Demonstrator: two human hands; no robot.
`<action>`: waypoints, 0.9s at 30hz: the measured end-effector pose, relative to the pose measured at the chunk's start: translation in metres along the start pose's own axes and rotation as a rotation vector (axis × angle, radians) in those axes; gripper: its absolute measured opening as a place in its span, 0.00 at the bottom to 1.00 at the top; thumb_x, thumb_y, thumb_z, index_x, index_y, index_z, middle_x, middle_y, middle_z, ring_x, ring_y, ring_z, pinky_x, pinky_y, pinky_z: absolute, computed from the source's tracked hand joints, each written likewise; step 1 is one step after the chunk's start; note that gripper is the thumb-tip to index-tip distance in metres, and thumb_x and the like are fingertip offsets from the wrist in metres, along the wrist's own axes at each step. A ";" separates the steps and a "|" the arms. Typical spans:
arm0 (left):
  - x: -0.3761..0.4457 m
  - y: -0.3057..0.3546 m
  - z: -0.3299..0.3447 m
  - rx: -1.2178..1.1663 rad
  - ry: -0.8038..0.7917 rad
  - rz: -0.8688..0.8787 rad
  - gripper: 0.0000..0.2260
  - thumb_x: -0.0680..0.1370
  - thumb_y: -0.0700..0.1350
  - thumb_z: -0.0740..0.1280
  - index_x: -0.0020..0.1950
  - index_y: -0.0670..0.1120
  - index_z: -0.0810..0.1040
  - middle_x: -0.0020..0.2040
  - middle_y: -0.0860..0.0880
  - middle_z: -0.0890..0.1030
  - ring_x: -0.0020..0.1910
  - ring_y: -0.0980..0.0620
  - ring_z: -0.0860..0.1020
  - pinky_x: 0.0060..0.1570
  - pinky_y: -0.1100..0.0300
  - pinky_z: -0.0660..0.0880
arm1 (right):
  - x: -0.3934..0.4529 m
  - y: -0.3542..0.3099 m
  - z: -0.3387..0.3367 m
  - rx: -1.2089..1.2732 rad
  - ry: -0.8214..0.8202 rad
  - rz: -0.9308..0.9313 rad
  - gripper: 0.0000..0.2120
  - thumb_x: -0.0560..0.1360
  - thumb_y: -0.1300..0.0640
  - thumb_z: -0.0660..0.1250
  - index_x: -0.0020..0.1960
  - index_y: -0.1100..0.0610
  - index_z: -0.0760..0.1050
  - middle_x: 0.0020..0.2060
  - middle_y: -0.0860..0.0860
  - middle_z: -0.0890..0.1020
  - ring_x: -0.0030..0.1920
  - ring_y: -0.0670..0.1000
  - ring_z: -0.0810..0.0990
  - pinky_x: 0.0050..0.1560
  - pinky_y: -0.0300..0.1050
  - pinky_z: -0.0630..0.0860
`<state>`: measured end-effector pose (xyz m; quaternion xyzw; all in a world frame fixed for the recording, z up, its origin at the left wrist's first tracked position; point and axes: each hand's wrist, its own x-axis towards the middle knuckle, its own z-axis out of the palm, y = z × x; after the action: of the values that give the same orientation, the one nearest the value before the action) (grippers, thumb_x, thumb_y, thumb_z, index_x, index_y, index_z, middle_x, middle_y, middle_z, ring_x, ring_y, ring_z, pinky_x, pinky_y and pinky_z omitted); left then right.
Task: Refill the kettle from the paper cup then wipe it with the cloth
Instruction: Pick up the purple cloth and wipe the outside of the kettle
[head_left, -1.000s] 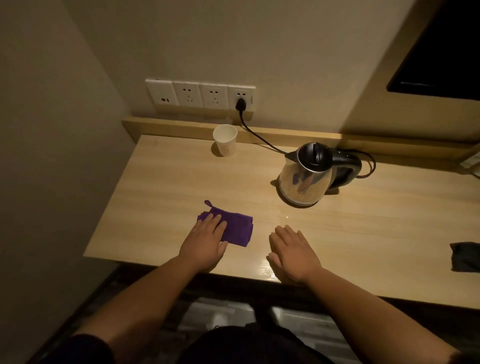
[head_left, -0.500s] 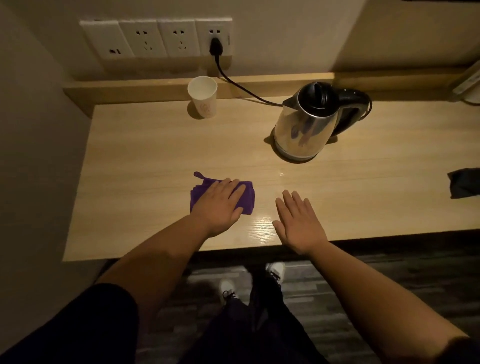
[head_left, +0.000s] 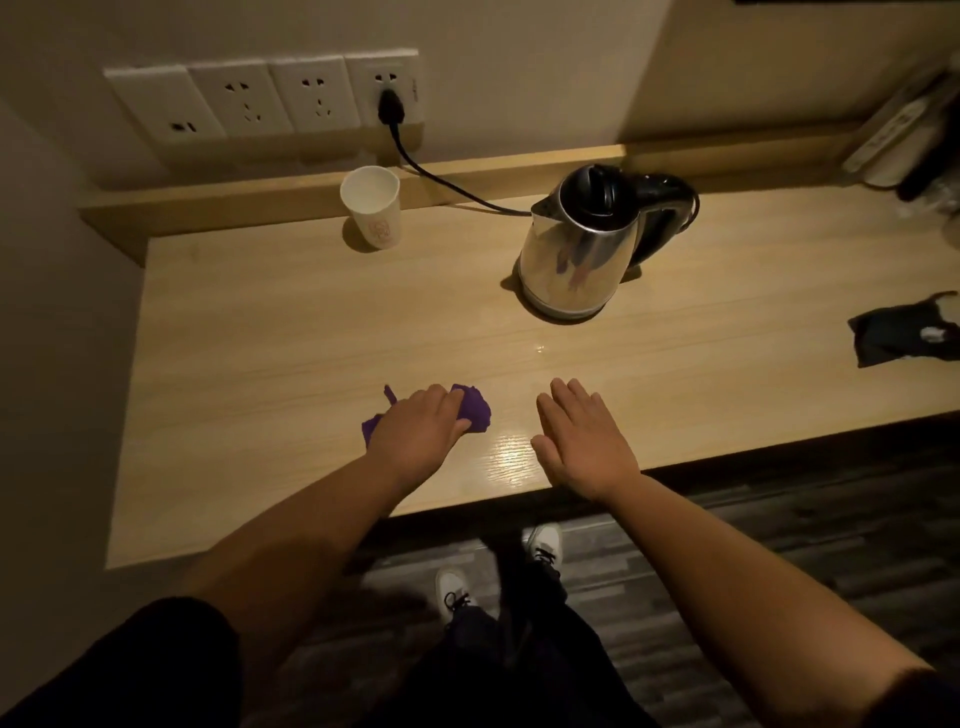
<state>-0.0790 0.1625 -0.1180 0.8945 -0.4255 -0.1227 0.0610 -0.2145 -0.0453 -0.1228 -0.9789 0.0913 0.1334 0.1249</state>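
A steel kettle with a black lid and handle stands shut on its base at the back right of the wooden table. A white paper cup stands upright at the back, left of the kettle. A purple cloth lies bunched near the table's front edge, mostly covered by my left hand, whose fingers curl over and grip it. My right hand lies flat on the table beside it, fingers apart, holding nothing.
A black cord runs from the kettle to a wall socket strip. A dark cloth or pouch lies at the right edge. Some items crowd the far right corner. A wall closes off the left side.
My left hand has closed its fingers on the purple cloth, bunching it up from flat. The camera has tilted down and closer. My right hand stays flat.
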 end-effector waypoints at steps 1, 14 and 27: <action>-0.002 0.002 -0.003 -0.074 0.002 -0.053 0.18 0.83 0.53 0.56 0.69 0.46 0.68 0.59 0.46 0.76 0.52 0.47 0.75 0.46 0.52 0.74 | 0.000 -0.002 -0.005 0.071 0.078 0.039 0.26 0.81 0.45 0.54 0.75 0.57 0.61 0.77 0.57 0.61 0.77 0.60 0.56 0.76 0.57 0.54; 0.025 0.024 -0.046 -1.340 -0.023 -0.802 0.17 0.82 0.56 0.54 0.56 0.44 0.71 0.39 0.41 0.78 0.31 0.42 0.76 0.31 0.50 0.75 | 0.129 0.049 -0.216 1.337 0.629 0.922 0.31 0.80 0.41 0.58 0.77 0.57 0.57 0.69 0.58 0.72 0.66 0.62 0.73 0.62 0.56 0.73; 0.069 0.050 -0.091 -1.710 0.132 -0.920 0.14 0.82 0.55 0.58 0.57 0.46 0.74 0.36 0.44 0.78 0.32 0.47 0.73 0.34 0.53 0.72 | 0.196 0.034 -0.256 0.554 -0.042 0.363 0.15 0.76 0.51 0.67 0.57 0.58 0.70 0.45 0.57 0.78 0.48 0.57 0.78 0.55 0.55 0.78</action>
<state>-0.0499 0.0776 -0.0317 0.6323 0.2028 -0.3517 0.6599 0.0250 -0.1749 0.0532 -0.8726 0.2943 0.1437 0.3623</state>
